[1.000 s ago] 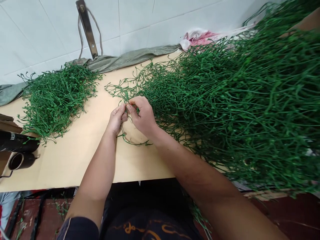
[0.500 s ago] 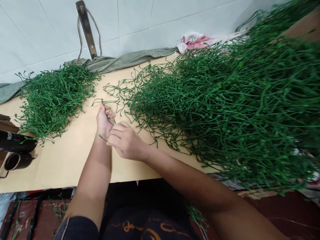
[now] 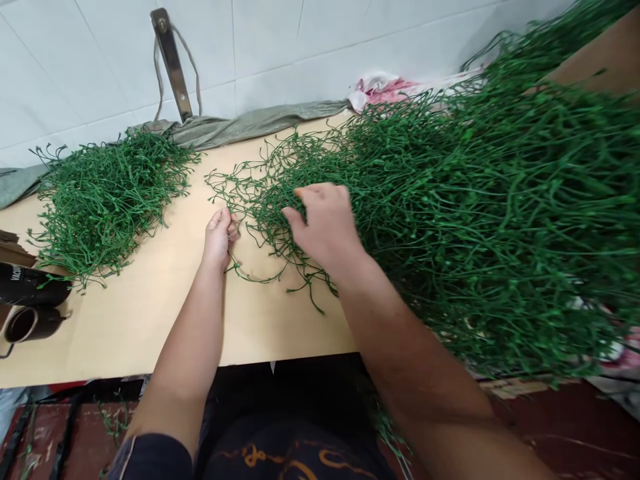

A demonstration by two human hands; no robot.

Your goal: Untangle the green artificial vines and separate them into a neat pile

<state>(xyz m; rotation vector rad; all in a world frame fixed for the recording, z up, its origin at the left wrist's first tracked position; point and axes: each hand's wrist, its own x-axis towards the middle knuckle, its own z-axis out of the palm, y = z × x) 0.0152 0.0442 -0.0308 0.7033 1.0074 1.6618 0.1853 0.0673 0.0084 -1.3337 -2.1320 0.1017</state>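
Green stems in a big heap (image 3: 475, 220), piled over the right half of the table (image 3: 150, 320) up to the tiled wall. Well apart at the far left, a smaller heap (image 3: 105, 193). On the big heap's near left edge, right hand (image 3: 327, 227), fingers (image 3: 320, 193) apart and bent down into the stems, clamped on nothing visible. Just beside it, left hand (image 3: 219, 235), fingers curled together around a loose stem (image 3: 260, 277) trailing flat on the bare board.
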